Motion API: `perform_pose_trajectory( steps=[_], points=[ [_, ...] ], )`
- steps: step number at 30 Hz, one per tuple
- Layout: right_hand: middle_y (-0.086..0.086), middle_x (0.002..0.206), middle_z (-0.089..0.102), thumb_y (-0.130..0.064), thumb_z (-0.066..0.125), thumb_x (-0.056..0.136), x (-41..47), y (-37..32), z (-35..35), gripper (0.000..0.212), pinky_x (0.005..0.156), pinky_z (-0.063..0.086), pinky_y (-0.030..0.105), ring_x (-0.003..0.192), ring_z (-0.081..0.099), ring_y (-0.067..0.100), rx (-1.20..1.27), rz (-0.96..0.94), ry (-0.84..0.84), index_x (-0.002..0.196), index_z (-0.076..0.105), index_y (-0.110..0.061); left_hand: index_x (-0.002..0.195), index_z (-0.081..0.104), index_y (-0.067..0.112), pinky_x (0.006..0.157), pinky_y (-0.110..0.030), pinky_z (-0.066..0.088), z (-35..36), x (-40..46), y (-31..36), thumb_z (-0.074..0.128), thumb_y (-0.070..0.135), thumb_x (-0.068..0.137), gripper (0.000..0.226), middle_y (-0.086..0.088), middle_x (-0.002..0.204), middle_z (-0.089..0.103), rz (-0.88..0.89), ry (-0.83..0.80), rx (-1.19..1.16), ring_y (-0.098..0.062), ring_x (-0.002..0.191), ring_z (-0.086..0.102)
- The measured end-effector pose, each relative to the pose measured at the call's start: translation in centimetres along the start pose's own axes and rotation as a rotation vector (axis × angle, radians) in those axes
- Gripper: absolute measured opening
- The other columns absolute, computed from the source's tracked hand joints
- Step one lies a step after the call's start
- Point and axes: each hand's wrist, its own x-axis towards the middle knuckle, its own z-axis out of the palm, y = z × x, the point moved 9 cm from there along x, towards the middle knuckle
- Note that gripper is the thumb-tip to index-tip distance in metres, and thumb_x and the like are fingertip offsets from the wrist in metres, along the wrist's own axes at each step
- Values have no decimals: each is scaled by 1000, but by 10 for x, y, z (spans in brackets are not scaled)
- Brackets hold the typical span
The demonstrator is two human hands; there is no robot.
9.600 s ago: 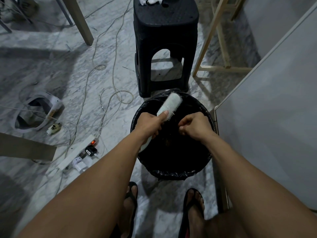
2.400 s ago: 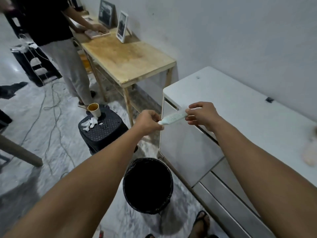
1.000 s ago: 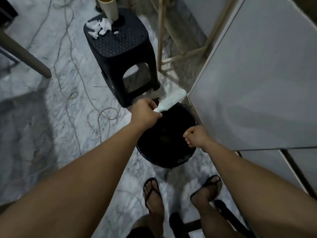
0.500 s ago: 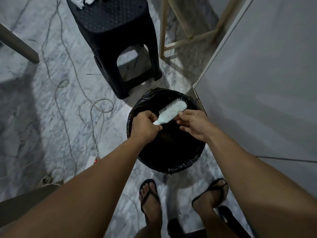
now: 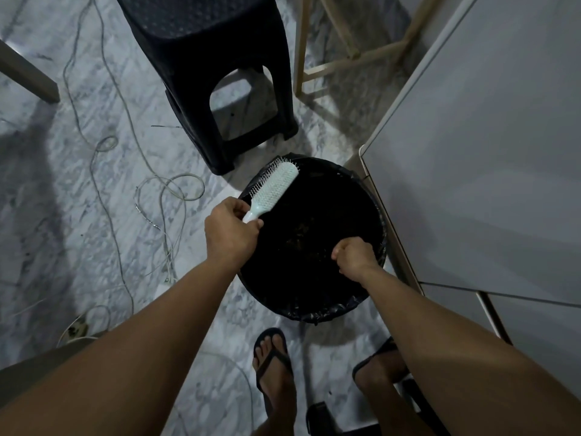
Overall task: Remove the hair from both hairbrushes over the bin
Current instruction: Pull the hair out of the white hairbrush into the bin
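Hairbrush held over bin.
Left hand (image 5: pixel 231 236) grips white hairbrush (image 5: pixel 273 189) handle above black-lined bin (image 5: pixel 317 306); right hand (image 5: pixel 355 255) fisted over bin.

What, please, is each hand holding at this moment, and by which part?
The left hand grips the white plastic hairbrush by its handle. The right hand is pinched shut; whether it holds hair cannot be told.

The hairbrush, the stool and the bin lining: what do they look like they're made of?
Hairbrush: pale, smooth moulded plastic, it seems, with thin matching bristles.
Stool: dark plastic by its look, matt, its seat moulded in a fine dotted pattern.
Bin liner: thin black plastic film, probably; it is crinkled and glossy where it folds over the rim.
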Motion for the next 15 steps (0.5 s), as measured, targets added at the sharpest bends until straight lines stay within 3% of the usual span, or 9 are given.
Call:
perform_pose_trajectory(
  steps=[1,3,5,7,9,12,15],
  points=[
    [12,112,66,-2,52,93,-2,-2,7,20,86,51,30,94,62,25,-14,-11,-55,98,70,-10,95,63,15,57,-17,37,1,-1,-1,79,11,78,23,4,86,61,-2,-4,0,-12,75,58],
    [11,143,48,-1,55,93,-6,-11,19,43,85,47,26,112,58,26,-50,-60,-202,133,56,-16,94,63,15,53,-12,34,4,-5,-4,79,11,78,23,6,82,59,-9,-20,5,-5,67,54],
    [12,148,43,3,55,91,-5,-17,17,59,91,49,27,122,56,30,-56,-76,-185,144,44,-18,95,65,13,52,-13,34,7,-8,-6,78,10,77,22,7,79,59,-20,-34,-2,-5,65,53],
    [19,125,61,4,58,89,-1,-16,-3,50,94,54,34,103,67,31,47,-12,-9,137,52,-6,93,64,14,50,-14,35,9,-13,-6,74,8,78,19,9,73,58,-31,-50,-11,-4,63,53],
    [19,103,69,-2,66,86,0,-16,-21,35,82,60,41,81,72,29,138,27,116,121,62,1,92,63,15,48,-13,34,11,-17,-4,70,6,79,17,11,71,57,-37,-67,-20,-2,60,53],
    [8,112,71,-16,78,78,-2,-32,-36,34,94,52,29,104,67,23,-135,-71,113,111,71,-10,91,64,15,45,-10,31,12,-20,-1,69,6,79,17,12,71,57,-38,-82,-25,-2,60,52],
    [6,121,68,-9,78,75,-4,-41,-47,42,98,50,32,112,63,21,-17,-73,106,116,69,-13,90,63,16,42,-9,34,11,-21,4,69,6,79,16,12,71,57,-28,-98,-27,-2,60,52]
  ],
)
